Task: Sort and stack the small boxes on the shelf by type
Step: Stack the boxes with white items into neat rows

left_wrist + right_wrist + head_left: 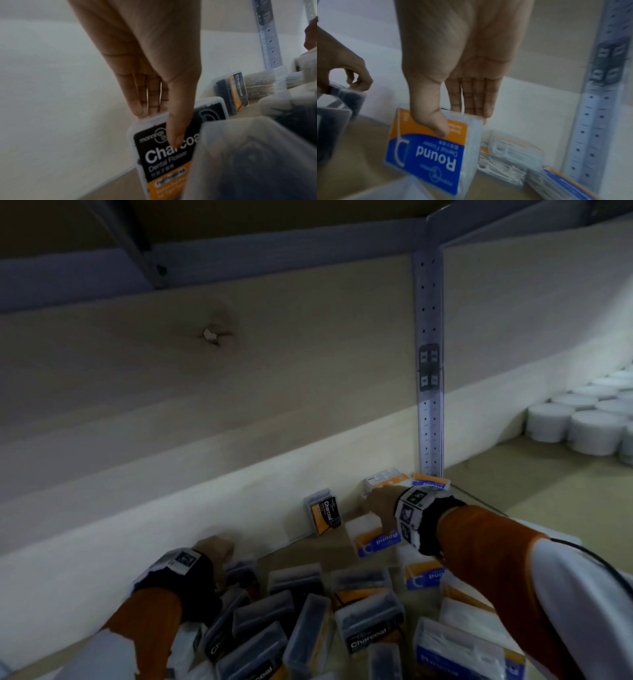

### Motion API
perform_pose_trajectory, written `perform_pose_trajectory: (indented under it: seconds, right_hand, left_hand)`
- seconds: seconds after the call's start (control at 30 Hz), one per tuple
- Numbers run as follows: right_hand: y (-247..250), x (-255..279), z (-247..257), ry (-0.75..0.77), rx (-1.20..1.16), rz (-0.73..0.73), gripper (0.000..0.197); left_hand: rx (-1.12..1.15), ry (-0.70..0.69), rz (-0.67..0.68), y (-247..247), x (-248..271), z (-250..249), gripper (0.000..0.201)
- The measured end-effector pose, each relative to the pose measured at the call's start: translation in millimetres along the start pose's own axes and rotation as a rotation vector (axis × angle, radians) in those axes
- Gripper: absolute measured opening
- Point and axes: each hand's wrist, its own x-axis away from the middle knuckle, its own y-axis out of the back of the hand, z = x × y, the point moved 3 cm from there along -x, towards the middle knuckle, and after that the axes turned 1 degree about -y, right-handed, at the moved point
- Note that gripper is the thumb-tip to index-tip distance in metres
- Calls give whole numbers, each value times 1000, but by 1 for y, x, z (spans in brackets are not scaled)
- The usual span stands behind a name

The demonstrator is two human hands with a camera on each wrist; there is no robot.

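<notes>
Small clear floss boxes lie on the shelf. My left hand (219, 549) pinches a black-and-orange Charcoal box (163, 162), with the thumb (175, 135) on its label and the fingers behind its top edge. My right hand (375, 505) pinches a blue-and-orange Round box (429, 152) by its top, tilted above the shelf board. One Charcoal box (323, 515) stands upright against the back wall. Round boxes (387, 479) lie flat in the back corner by the post. A loose pile of Charcoal boxes (370, 628) fills the front, with more Round boxes (424, 575) to its right.
A perforated metal post (430, 371) rises at the right end of this bay. Beyond it stand several white round tubs (582, 422). The pale back wall (205, 440) runs close behind both hands, and an upper shelf beam (274, 258) hangs overhead.
</notes>
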Motion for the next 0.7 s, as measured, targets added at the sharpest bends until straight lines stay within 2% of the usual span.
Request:
perform_pose_trajectory:
  seconds: [0.1, 0.23, 0.3, 0.37, 0.5, 0.7]
  right_hand:
    - [-6, 3, -19, -23, -24, -38, 52]
    - [-20, 11, -35, -62, -12, 34, 74]
    - [-31, 13, -41, -82, -20, 71, 79]
    - [-37, 14, -43, -73, -9, 92, 72]
    - [-44, 14, -43, -49, 60, 116, 55]
    - [-43, 23, -43, -36, 75, 151, 45]
  left_hand:
    - [17, -44, 27, 6, -1, -7, 30]
    - [18, -81, -22, 11, -3, -18, 39]
    - [0, -74, -17, 10, -6, -18, 47]
    - [-8, -67, 15, 9, -8, -18, 45]
    - [-56, -77, 100, 9, -4, -23, 27]
    - [-78, -91, 165, 12, -3, -28, 30]
